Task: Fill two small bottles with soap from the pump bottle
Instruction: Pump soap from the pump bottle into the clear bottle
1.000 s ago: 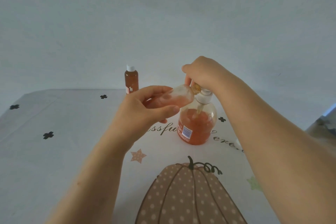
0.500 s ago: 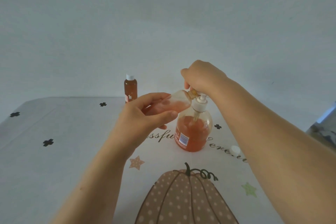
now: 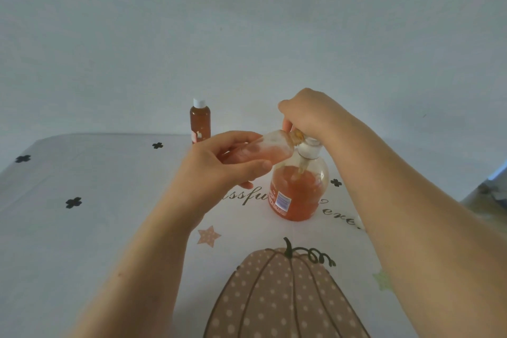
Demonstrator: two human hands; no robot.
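Note:
A clear pump bottle [image 3: 297, 192], partly full of orange soap, stands on the table in the middle. My right hand [image 3: 310, 115] is curled over its pump head, which it hides. My left hand [image 3: 219, 170] holds a small clear bottle [image 3: 270, 147] tilted on its side, its mouth against the pump spout, with some orange soap inside. A second small bottle [image 3: 200, 122], filled with soap and closed with a white cap, stands upright at the table's far edge.
The table [image 3: 82, 228] wears a white cloth printed with black clovers, a star, lettering and a large pumpkin [image 3: 282, 296]. A small white cap [image 3: 358, 219] peeks out beside my right forearm. A pale wall rises behind the table.
My right hand has dropped lower on the pump head than half a second ago. The left hand keeps the small bottle at the spout.

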